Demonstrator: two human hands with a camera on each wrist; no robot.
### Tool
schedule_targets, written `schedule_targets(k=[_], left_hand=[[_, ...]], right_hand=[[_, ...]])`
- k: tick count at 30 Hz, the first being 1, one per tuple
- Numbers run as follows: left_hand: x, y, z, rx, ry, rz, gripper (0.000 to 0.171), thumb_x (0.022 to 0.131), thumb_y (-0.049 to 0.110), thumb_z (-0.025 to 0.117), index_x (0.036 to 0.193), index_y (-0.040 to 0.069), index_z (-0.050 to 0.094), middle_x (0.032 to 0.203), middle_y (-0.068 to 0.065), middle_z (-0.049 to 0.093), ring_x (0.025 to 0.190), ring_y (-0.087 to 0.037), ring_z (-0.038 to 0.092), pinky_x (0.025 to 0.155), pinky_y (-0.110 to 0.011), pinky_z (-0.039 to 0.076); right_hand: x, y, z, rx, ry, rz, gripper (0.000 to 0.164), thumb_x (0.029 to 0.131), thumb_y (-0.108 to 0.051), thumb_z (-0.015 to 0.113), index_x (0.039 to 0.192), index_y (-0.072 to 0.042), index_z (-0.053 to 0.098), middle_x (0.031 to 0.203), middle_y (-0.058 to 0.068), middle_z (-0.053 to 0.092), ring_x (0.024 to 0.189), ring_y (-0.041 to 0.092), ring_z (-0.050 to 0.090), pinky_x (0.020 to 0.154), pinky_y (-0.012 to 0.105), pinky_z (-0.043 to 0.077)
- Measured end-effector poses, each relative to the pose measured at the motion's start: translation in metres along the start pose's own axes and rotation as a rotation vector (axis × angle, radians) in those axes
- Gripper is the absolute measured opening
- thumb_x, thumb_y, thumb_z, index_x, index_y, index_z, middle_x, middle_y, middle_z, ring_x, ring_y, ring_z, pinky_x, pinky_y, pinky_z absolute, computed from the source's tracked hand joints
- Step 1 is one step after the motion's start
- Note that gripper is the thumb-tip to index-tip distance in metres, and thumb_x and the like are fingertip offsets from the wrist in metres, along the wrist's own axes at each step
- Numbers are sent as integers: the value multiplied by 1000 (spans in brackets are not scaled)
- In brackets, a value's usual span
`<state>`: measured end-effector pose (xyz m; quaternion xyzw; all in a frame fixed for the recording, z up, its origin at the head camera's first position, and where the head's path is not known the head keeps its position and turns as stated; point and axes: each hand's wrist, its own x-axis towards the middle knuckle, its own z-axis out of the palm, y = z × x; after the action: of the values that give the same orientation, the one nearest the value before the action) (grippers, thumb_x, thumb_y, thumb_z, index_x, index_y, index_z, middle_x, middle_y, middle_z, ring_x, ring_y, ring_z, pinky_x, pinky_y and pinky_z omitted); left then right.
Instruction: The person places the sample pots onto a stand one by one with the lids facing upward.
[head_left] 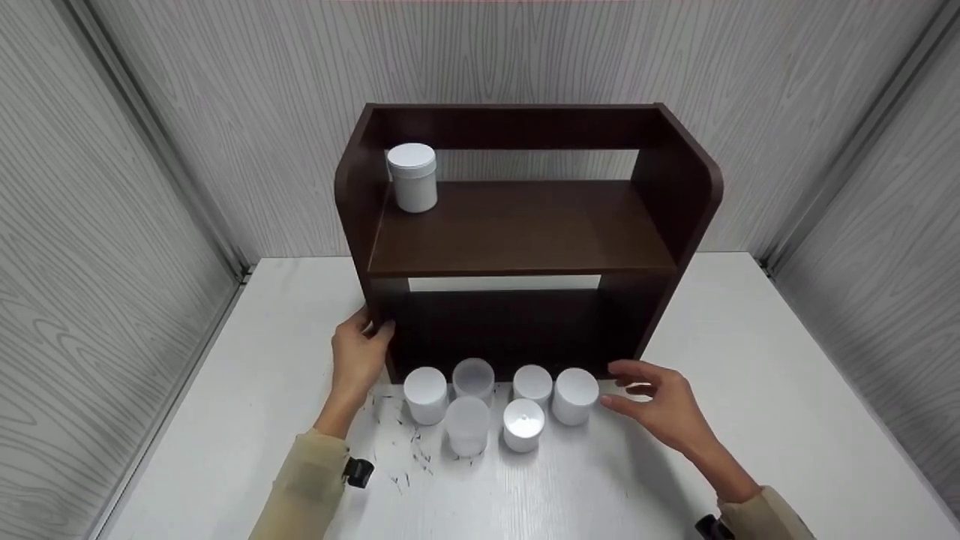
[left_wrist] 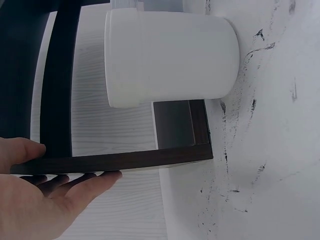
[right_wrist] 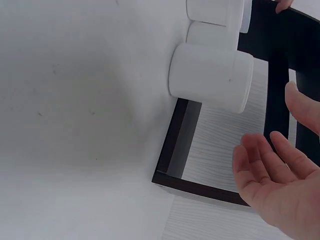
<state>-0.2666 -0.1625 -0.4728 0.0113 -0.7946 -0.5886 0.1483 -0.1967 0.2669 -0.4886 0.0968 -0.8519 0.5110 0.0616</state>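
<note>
A dark brown two-tier shelf stands upright on the white table. My left hand grips the edge of its left side panel, thumb inside and fingers outside, as the left wrist view shows. The right hand is beside the shelf's lower right corner with its fingers loosely bent and nothing in them. Just left of its fingertips stands a white lidded jar, the rightmost of several in front of the shelf. Nearest to my left hand is another white jar. One more white jar sits on the upper tier, far left.
Among the grouped containers are two translucent cups and a small glossy-topped white jar. Dark scuff marks run across the table by the left wrist. Grey wood-patterned walls enclose the back and both sides.
</note>
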Motion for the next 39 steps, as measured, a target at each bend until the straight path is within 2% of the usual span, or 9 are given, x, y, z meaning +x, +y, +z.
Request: schedule_targets(k=[7, 18, 22, 31, 36, 39], left_hand=[[0, 0, -1, 17, -10, 11, 48, 104, 8, 62, 145, -13, 52, 143, -32, 57, 129, -46, 60, 101, -46, 56], [1, 1, -1, 18, -7, 25, 48, 103, 7, 62, 146, -13, 53, 144, -32, 57, 129, -46, 60, 102, -46, 56], [2, 0, 0, 18, -1, 31, 48, 102, 6, 62, 145, -13, 53, 143, -32, 57, 128, -46, 60, 102, -47, 56], [1, 0, 0, 18, -8, 27, 48, 103, 6, 61, 145, -13, 52, 144, -32, 57, 129, -46, 60, 101, -46, 56], [-1, 0, 0, 12, -19, 12, 48, 104, 7, 61, 147, -13, 51, 144, -32, 56, 128, -47, 61, 97, -45, 58], [-1, 0, 0, 13, -16, 7, 49, 104, 8, 61, 147, -13, 51, 145, -32, 56, 128, -47, 60, 97, -44, 58]], right_hand=[[4, 8, 0, -12, -75, -1, 53, 84, -13, 91, 131, -2, 72, 130, 18, 71, 115, 40, 68, 98, 49, 58], [12, 12, 4, -18, -149, -39, 59, 82, -18, 94, 134, -2, 70, 131, 18, 69, 116, 33, 68, 100, 54, 56], [15, 15, 6, -13, -160, -46, 59, 82, -18, 94, 133, 0, 70, 131, 19, 70, 115, 35, 69, 100, 51, 57], [20, 17, 7, -40, -239, -60, 72, 83, -24, 93, 141, 4, 63, 141, 20, 64, 123, 39, 65, 103, 51, 55], [21, 19, 8, -11, -276, -61, 75, 83, -24, 93, 144, 5, 60, 146, 20, 61, 125, 41, 63, 106, 48, 53], [22, 22, 9, 9, -297, -59, 75, 83, -22, 93, 145, 5, 59, 147, 22, 59, 126, 42, 62, 106, 50, 53]])
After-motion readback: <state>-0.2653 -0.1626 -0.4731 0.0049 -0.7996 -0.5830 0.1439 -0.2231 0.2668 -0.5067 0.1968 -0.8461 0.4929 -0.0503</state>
